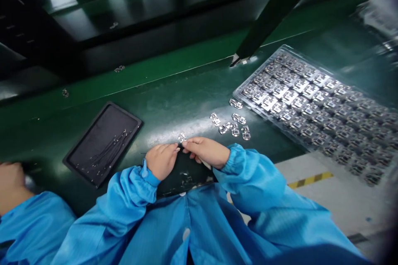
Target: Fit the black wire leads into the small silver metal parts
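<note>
Close to the bench's front edge, my right hand (207,151) pinches a small silvery circuit board (182,137) between thumb and index finger. A pale, narrow object (206,165) shows under that palm, too little to name. My left hand (161,159) is closed, its fingertips right beside the board. From its far side pokes a thin black wire (143,153), its other end hidden by the fingers. Left of it lies a black tray (69,158) with several thin black wires (108,149) in it. Several loose boards (239,118) lie beyond my right hand.
A clear plastic tray (264,112) full of similar boards reaches past the bench edge at right. A dark post (273,12) stands behind. A few boards (119,68) lie on the rear ledge. At far left is another person's hand (12,186), blurred.
</note>
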A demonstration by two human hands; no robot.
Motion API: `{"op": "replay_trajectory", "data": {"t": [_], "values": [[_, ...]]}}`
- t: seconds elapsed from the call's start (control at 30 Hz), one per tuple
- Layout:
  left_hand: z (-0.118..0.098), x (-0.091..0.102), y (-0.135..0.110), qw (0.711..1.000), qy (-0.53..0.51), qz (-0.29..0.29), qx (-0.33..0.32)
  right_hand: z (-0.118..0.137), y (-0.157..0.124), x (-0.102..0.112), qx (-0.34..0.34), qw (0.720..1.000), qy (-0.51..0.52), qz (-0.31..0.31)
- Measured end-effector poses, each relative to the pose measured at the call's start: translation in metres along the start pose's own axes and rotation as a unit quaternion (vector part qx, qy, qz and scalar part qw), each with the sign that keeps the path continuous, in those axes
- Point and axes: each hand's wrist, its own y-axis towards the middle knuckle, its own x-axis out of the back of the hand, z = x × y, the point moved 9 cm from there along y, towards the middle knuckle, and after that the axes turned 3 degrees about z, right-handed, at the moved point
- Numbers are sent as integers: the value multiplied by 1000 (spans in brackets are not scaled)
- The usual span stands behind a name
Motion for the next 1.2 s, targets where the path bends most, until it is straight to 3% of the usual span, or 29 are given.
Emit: {"op": "replay_trajectory", "data": {"t": [0.1, 0.2, 0.33, 0.5, 0.6, 0.73, 0.97, 1.07, 1.2], "values": [[-3, -1, -1, 999, -3, -34, 2, -7, 5, 10, -6, 995, 85, -52], [-1, -7, 1, 998, 9, -42, 34, -7, 8, 34, 40, 977, 95, -189], [2, -10, 2, 996, 39, -56, 64, 1, -3, 53, 131, 931, 67, -335], [4, -11, 4, 995, 46, -48, 76, 14, -23, 50, 272, 861, -3, -429], [5, -11, 5, 995, 49, -43, 78, 11, -25, 44, 324, 838, -23, -438], [3, -11, 6, 995, 56, -39, 72, 9, -23, 39, 359, 829, -39, -427], [3, -13, 7, 994, 72, -26, 75, 15, -22, 35, 358, 834, -83, -412], [3, -12, 7, 994, 76, -28, 68, 28, -24, 33, 338, 835, -148, -409], [2, -10, 5, 995, 77, -46, 41, 56, -11, 5, 313, 840, -326, -299]]}}
